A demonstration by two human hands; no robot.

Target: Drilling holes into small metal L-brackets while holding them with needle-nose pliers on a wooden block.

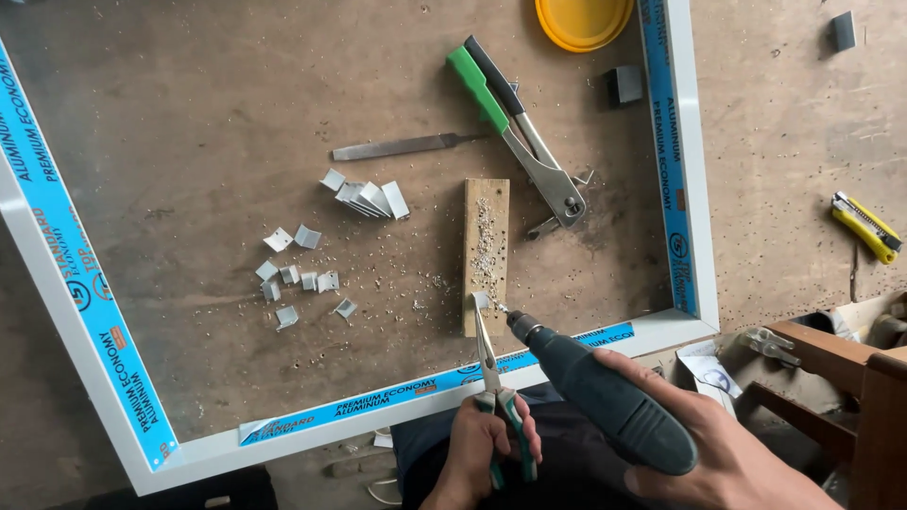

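here a small metal clip (481, 300) is pinched in the tip of the pliers (488, 364) at the near end of the wooden block (487, 255), just ahead of both hands. the pliers' green handles are gripped in the closed left hand (477, 458). a dark drill (605, 397) is clasped in the right hand (732, 453), its bit set against the clip. more clips (326, 236) are scattered on the tabletop (189, 142), inside a white frame (694, 142).
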